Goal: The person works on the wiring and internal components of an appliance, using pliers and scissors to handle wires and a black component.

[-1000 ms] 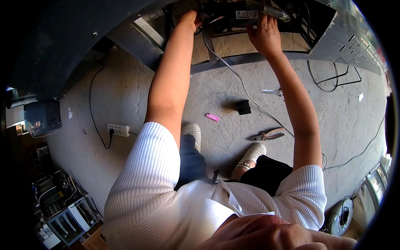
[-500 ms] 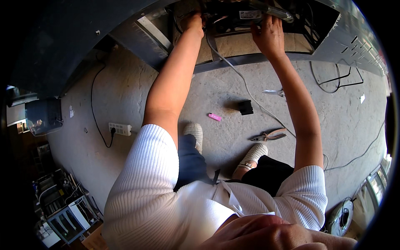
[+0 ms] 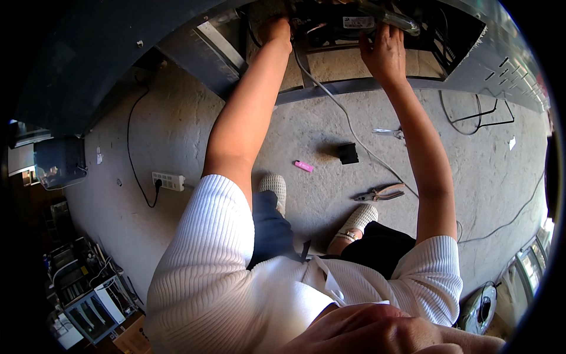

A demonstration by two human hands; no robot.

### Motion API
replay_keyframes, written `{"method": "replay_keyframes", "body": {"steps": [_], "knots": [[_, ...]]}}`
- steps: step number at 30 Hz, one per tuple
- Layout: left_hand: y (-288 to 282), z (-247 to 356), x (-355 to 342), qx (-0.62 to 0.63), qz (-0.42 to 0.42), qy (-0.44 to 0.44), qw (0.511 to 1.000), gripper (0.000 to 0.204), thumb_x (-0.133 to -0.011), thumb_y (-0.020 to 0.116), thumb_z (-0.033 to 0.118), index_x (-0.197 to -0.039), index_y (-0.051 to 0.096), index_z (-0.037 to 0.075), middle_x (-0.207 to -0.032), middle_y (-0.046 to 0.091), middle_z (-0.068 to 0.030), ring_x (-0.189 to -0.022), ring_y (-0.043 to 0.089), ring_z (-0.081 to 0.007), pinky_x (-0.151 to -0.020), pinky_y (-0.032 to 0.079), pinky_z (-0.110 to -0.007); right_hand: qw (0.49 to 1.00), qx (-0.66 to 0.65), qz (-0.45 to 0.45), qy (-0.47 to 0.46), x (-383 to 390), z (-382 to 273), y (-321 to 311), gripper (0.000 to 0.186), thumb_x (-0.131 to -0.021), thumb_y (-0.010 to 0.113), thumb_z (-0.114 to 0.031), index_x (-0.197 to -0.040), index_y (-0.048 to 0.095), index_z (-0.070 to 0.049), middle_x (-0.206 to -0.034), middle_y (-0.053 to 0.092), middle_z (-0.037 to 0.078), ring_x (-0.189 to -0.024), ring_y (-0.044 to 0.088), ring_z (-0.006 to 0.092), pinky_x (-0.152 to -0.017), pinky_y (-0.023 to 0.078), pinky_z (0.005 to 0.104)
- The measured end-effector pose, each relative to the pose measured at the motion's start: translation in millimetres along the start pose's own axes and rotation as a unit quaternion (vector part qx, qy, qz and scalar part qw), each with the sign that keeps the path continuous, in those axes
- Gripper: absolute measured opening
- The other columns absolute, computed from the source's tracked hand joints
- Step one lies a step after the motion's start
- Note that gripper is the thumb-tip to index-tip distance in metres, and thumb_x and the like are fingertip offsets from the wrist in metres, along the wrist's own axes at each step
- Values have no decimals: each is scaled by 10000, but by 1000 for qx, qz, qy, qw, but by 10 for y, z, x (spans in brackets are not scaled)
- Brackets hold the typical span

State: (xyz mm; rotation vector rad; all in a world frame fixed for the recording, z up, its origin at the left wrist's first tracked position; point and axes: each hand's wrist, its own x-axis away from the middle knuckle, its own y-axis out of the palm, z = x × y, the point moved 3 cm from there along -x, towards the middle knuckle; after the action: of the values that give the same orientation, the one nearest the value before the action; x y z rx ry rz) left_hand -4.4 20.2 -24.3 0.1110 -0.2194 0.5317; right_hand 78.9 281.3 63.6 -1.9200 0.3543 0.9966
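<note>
Both my arms reach into the open lower bay of a large dark metal cabinet point(image 3: 330, 91). My left hand point(image 3: 275, 30) is in the shadowed left part of the bay, by a grey cable point(image 3: 330, 96) that runs out onto the floor; its fingers are hidden in the dark. On the right, my right hand point(image 3: 386, 58) has its fingers stretched out and its thumb apart. Its fingertips reach the edge of a clear, rounded plastic piece point(image 3: 396, 21); whether they touch it I cannot tell. Between my hands sits a black unit with a white label point(image 3: 358, 22).
On the concrete floor lie pliers point(image 3: 380, 193), scissors point(image 3: 389, 133), a black box-shaped part point(image 3: 348, 153) and a pink lighter point(image 3: 304, 166). A white power strip point(image 3: 168, 181) with a black plug is at left. A bent black wire frame point(image 3: 495, 112) lies at right.
My hands stay in nearly the same places inside the bay. The view has shifted slightly, and the right hand sits a touch lower.
</note>
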Motion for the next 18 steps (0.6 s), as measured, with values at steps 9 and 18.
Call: {"method": "replay_keyframes", "body": {"steps": [9, 18], "knots": [[51, -17, 49, -10, 51, 29, 998, 184, -890, 699, 177, -1032, 628, 84, -894, 674, -41, -699, 648, -152, -540, 489, -266, 1000, -5, -14, 15, 21, 37, 25, 626, -850, 697, -221, -1355, 426, 30, -1189, 541, 292, -1073, 528, 476, -911, 473, 497], [-128, -226, -468, -66, 37, 79, 994, 195, -888, 648, 191, -1044, 645, 75, -970, 682, -54, -832, 641, -162, -688, 512, -334, 1000, -7, -6, -6, 9, -14, 37, 616, -847, 701, -225, -1340, 432, 30, -1164, 538, 294, -1056, 529, 476, -899, 474, 502]]}}
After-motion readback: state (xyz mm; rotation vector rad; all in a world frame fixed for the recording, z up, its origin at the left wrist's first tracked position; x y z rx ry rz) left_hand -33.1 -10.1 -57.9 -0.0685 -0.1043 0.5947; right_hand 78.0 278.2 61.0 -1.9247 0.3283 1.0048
